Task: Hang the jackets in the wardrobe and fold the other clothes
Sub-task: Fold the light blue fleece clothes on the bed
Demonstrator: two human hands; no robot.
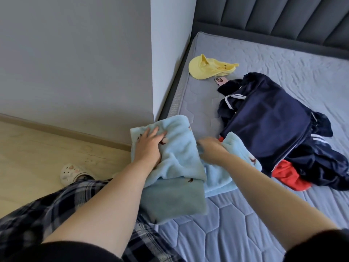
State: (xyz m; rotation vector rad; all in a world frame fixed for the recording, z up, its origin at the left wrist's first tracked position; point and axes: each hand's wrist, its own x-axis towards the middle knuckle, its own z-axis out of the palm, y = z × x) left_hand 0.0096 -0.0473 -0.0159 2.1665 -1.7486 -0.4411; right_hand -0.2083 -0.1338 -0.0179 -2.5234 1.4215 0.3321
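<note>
From the head view, a bare grey-blue mattress (pixel 264 220) fills the right and far side of the scene, and everything lies straight on it. At its near left corner lies one light blue fleece garment (pixel 181 148) with small dark prints, partly doubled over itself and draping off the mattress edge. The left hand (pixel 150 143) lies flat on the garment's left fold, fingers straight and spread, pressing down without clutching. The right hand (pixel 211 148) is at the garment's right part, where the cloth rises around it; its fingers are hidden by the fleece and blurred, so I cannot tell whether it grasps the cloth.

Just right of the fleece sits one pile of navy track clothes (pixel 273 121) with white stripes; how many pieces it holds cannot be told. One red garment (pixel 287 174) sticks out beneath its near edge. Farther off, near the wall, lies one yellow cap (pixel 207 68), and between cap and pile one small pink object (pixel 221 80), partly covered.

On the wooden floor (pixel 47 148) at left, one pale clog (pixel 70 173) shows beyond plaid trousers (pixel 56 208).
</note>
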